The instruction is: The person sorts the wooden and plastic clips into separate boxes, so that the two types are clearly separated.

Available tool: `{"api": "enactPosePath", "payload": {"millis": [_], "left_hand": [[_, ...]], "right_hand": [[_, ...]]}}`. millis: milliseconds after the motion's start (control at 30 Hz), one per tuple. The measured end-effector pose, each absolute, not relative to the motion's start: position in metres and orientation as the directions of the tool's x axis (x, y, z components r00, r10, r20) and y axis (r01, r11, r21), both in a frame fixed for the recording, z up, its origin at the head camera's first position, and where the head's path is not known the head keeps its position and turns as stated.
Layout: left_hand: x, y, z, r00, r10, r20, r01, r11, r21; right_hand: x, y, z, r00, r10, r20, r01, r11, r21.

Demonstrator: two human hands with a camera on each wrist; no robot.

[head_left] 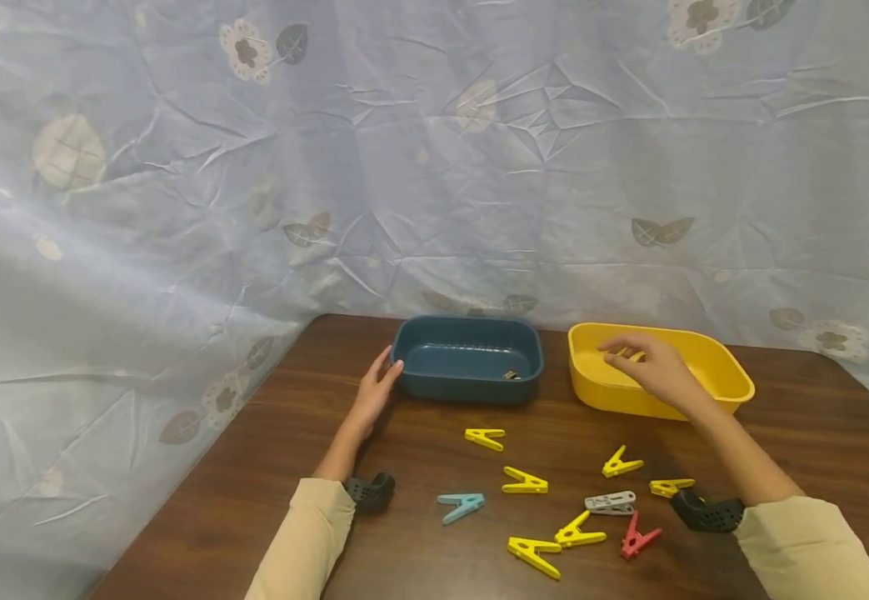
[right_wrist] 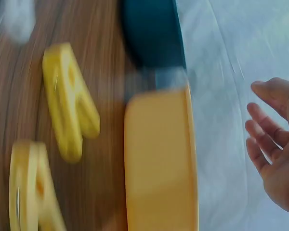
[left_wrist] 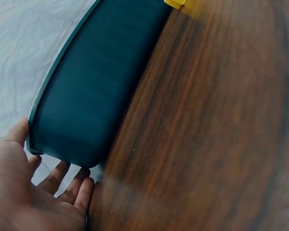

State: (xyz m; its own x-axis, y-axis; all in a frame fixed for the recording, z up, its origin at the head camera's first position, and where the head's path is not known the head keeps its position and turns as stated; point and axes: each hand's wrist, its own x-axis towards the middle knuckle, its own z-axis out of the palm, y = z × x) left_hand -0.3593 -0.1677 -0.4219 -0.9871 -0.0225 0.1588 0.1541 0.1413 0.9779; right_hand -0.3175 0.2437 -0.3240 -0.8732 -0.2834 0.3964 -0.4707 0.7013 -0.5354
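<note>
My left hand (head_left: 376, 392) touches the left end of a dark blue bin (head_left: 471, 388), with its thumb at the rim and its fingers loosely extended along the end wall. Inside that bin lies a small brownish thing (head_left: 511, 375), too small to make out. Over the yellow bin (head_left: 629, 402) is my right hand (head_left: 651, 367), its fingers loosely bent and holding nothing. In the right wrist view the same hand (right_wrist: 279, 139) shows an empty palm. Several yellow clothespins (head_left: 526, 482) lie scattered on the table in front of the bins.
Among the yellow ones lie a light blue clothespin (head_left: 461, 505), a grey clothespin (head_left: 610, 502) and a red clothespin (head_left: 638, 537). The brown wooden table (head_left: 419, 550) ends at a patterned cloth (head_left: 434, 167) hanging behind the bins and on the left.
</note>
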Motion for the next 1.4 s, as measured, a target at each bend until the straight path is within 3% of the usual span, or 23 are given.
{"api": "enactPosePath", "payload": {"millis": [133, 267, 400, 567, 767, 900, 1000, 1133, 1267, 1400], "left_hand": [[-0.358, -0.169, -0.422, -0.986, -0.017, 0.168, 0.163, 0.157, 0.974], [-0.356, -0.167, -0.422, -0.985, -0.027, 0.170, 0.163, 0.167, 0.972], [-0.355, -0.164, -0.423, -0.982, -0.059, 0.180, 0.167, 0.169, 0.971], [-0.354, -0.159, -0.424, -0.962, -0.147, 0.229, 0.210, 0.135, 0.968], [-0.344, -0.149, -0.421, -0.869, -0.365, 0.334, 0.330, 0.075, 0.941], [-0.334, -0.143, -0.416, -0.821, -0.402, 0.407, 0.422, 0.054, 0.905], [-0.321, -0.138, -0.405, -0.812, -0.331, 0.481, 0.487, 0.070, 0.871], [-0.306, -0.129, -0.392, -0.838, -0.122, 0.532, 0.523, 0.097, 0.847], [-0.300, -0.123, -0.390, -0.864, 0.186, 0.468, 0.497, 0.174, 0.850], [-0.305, -0.117, -0.404, -0.824, 0.423, 0.377, 0.507, 0.254, 0.823]], "right_hand": [[-0.304, 0.282, -0.328, -0.829, -0.257, 0.496, -0.493, 0.755, -0.433], [-0.290, 0.320, -0.338, -0.845, -0.139, 0.517, -0.387, 0.826, -0.410], [-0.282, 0.349, -0.353, -0.873, -0.024, 0.487, -0.271, 0.855, -0.443], [-0.278, 0.374, -0.375, -0.899, 0.008, 0.437, -0.237, 0.832, -0.502], [-0.275, 0.390, -0.398, -0.941, 0.003, 0.339, -0.227, 0.738, -0.635], [-0.274, 0.392, -0.408, -0.956, 0.000, 0.294, -0.220, 0.664, -0.715], [-0.276, 0.391, -0.414, -0.958, 0.004, 0.286, -0.221, 0.627, -0.748], [-0.278, 0.391, -0.419, -0.967, -0.007, 0.254, -0.207, 0.598, -0.774], [-0.279, 0.391, -0.421, -0.966, -0.018, 0.257, -0.220, 0.577, -0.787], [-0.278, 0.391, -0.422, -0.959, -0.011, 0.283, -0.243, 0.548, -0.800]]}}
